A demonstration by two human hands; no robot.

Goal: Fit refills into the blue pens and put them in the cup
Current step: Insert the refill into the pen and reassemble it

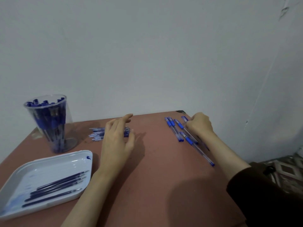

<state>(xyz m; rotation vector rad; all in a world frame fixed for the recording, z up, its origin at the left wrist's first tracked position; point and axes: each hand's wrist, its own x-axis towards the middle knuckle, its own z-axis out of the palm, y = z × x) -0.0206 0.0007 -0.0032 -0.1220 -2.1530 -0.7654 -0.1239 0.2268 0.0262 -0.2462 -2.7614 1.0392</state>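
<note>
- The right hand [200,124] is clenching round a pen [185,118] at the far right corner of the tabletop [155,161]; only a short blue end is showing past the fingers, so the slick clear barrel may be slipping out as it is lifting
- The other blue pens [188,140] are lying loose by the right edge, just beside that hand, some crossing one another; being round and smooth, they could be rolling off if the wrist is brushing them
- The left hand [117,136] is hanging released, fingers spread and relaxed, over a pile of refills [96,134] near the far edge; whether it is touching them I cannot tell, and a careless rake could be scattering these thin, light rods
- The cup [64,99], tall clear plastic narrowing toward its base, is standing at the far left corner, already crowded with pens; it is looking top-heavy, so a hard push could be tipping it
- The tray [49,167], glossy white with rounded corners, is sitting at the near left corner holding a few dark refills [55,187]; a blue mark on its rim is hinting that ink may be leaking onto fingers
</note>
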